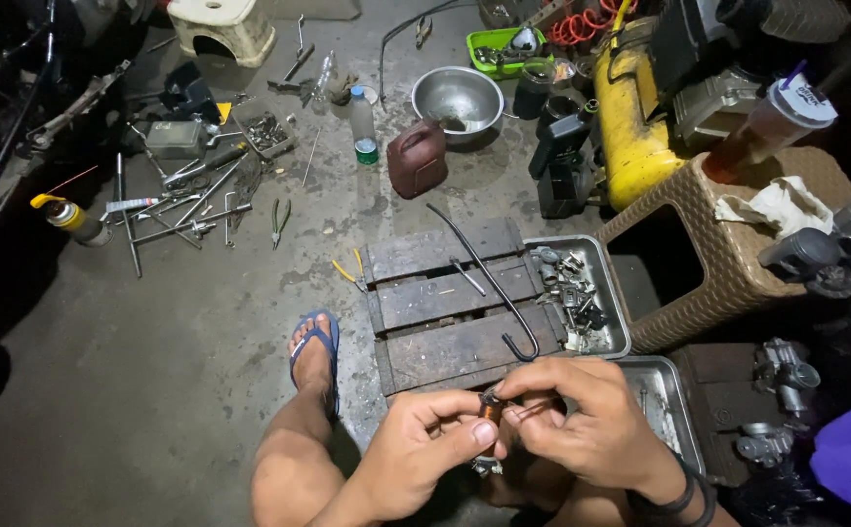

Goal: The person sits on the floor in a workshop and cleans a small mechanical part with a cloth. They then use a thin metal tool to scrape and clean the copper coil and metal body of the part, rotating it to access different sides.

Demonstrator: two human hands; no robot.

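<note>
Nearest the camera, the left hand (416, 449) pinches a small brown part (490, 407) between thumb and forefinger, closed on it, over the person's lap. The right hand (582, 420) is closed too, its fingertips on a thin wire (533, 408) that meets the part's right side; whether the wire goes into the part is too small to tell. A bit of metal (487, 466) hangs below the part.

To do this well, I judge the left hand should hold the part steady while only the right works, the grip light and close to the joint, both hands low over the lap so a dropped piece is caught.

Just beyond the hands lies a wooden pallet (445, 303) on the concrete floor (152, 371), a hooked rod (484, 273) running from its far edge to its near right corner. A tray (616, 293) of small parts touches its right edge. Yellow pliers (350, 271) lie at its left edge, beyond the sandalled foot (313, 351).
</note>
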